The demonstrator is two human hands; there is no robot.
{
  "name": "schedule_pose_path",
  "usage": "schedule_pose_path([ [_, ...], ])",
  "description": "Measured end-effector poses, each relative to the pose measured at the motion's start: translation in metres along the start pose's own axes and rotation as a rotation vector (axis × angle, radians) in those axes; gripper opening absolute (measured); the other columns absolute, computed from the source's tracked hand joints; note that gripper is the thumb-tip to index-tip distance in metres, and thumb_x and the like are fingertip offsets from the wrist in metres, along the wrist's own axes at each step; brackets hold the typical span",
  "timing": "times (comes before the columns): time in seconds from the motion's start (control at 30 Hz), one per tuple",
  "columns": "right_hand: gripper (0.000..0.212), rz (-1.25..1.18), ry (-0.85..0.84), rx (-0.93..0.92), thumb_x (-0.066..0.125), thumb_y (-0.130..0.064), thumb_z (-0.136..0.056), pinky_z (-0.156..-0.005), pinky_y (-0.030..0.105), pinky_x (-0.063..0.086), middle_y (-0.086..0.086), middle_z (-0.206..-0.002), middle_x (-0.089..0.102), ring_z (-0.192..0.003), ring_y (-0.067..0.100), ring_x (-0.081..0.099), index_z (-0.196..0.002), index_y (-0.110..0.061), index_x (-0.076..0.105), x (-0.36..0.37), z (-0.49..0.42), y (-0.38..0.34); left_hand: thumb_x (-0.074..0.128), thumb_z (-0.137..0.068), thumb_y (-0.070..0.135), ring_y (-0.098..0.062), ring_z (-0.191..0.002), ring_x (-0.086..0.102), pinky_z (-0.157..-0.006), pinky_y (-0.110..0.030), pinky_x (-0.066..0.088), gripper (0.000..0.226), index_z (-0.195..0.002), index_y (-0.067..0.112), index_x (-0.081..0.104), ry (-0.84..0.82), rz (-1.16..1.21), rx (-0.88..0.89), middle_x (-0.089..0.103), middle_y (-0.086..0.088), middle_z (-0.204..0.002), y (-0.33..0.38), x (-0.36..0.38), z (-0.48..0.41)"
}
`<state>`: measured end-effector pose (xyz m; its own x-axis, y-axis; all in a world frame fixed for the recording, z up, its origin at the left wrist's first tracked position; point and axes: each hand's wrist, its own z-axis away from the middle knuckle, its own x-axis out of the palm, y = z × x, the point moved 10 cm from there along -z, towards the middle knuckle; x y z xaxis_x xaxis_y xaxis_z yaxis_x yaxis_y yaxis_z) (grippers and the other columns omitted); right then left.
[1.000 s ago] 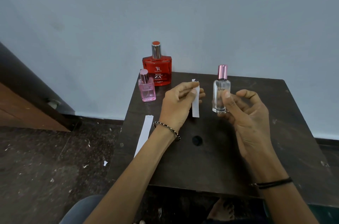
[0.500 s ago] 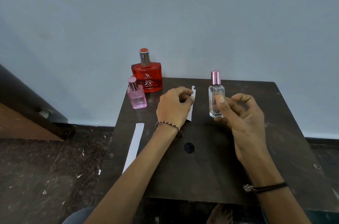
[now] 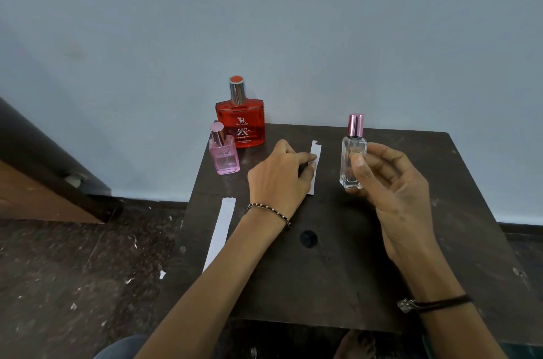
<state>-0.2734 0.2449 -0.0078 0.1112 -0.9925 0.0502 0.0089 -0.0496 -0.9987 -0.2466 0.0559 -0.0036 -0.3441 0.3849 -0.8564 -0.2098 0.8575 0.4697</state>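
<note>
Now | left hand (image 3: 279, 176) pinches paper strip (image 3: 316, 150) | right hand (image 3: 393, 185) grips clear bottle (image 3: 349, 150) | red bottle (image 3: 241, 123) reads "Ramsons RED ZX"

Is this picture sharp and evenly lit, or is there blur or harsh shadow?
In the head view the light is soft and even, no hard shadows on the dark table; RED ZX reads sharply on the red perfume bottle; the clear perfume bottle in the right hand and the paper strip in the left hand show no motion blur.
</note>
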Motion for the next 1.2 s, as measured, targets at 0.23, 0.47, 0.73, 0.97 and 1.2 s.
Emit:
schedule_pose_path([
  [0.23, 0.039, 0.139, -0.049, -0.034, 0.073, -0.026, -0.087, -0.096, 0.039, 0.057, -0.010, -0.110, 0.075, -0.102, 0.003, 0.071, -0.125, -0.022, 0.066, 0.013, -0.008, -0.003, 0.057, -0.094, 0.051, -0.005, -0.069, 0.046, -0.049, -0.019, 0.028, 0.029, -0.113, 0.037, 0.073, 0.080, -0.089, 0.044, 0.057, 0.009, -0.095, 0.000, -0.009, 0.005],
  [0.47, 0.034, 0.292, -0.157, -0.097, 0.077, -0.030, -0.085, -0.095, 0.032, 0.056, -0.012, -0.112, 0.071, -0.101, -0.001, 0.069, -0.116, -0.032, 0.063, 0.048, -0.033, -0.013, 0.059, -0.091, 0.054, -0.005, -0.066, 0.041, -0.044, -0.018, 0.018, 0.029, -0.107, 0.036, 0.075, 0.106, -0.129, 0.039, 0.058, 0.007, -0.091, -0.006, -0.019, 0.007],
  [0.73, 0.039, 0.333, -0.252, -0.115, 0.077, -0.033, -0.086, -0.094, 0.029, 0.056, -0.008, -0.119, 0.069, -0.104, 0.003, 0.070, -0.121, -0.027, 0.061, 0.074, -0.065, -0.008, 0.057, -0.093, 0.053, -0.005, -0.070, 0.044, -0.046, -0.019, 0.026, 0.029, -0.110, 0.034, 0.071, 0.094, -0.084, -0.020, 0.058, 0.007, -0.098, -0.013, -0.014, 0.006],
  [0.97, 0.037, 0.319, -0.283, -0.106, 0.076, -0.028, -0.087, -0.090, 0.023, 0.055, -0.008, -0.117, 0.071, -0.104, 0.002, 0.070, -0.120, -0.024, 0.061, 0.077, -0.065, 0.003, 0.058, -0.093, 0.051, -0.006, -0.072, 0.045, -0.051, -0.022, 0.030, 0.029, -0.111, 0.032, 0.070, 0.082, -0.047, -0.038, 0.058, 0.005, -0.100, -0.014, -0.012, 0.006],
  [1.2, 0.038, 0.294, -0.290, -0.085, 0.077, -0.025, -0.087, -0.083, 0.012, 0.054, -0.009, -0.118, 0.070, -0.104, -0.003, 0.068, -0.121, -0.022, 0.059, 0.075, -0.066, 0.007, 0.059, -0.092, 0.052, -0.007, -0.070, 0.047, -0.053, -0.024, 0.037, 0.029, -0.110, 0.032, 0.071, 0.088, -0.034, -0.046, 0.058, 0.005, -0.097, -0.015, -0.011, 0.006],
])
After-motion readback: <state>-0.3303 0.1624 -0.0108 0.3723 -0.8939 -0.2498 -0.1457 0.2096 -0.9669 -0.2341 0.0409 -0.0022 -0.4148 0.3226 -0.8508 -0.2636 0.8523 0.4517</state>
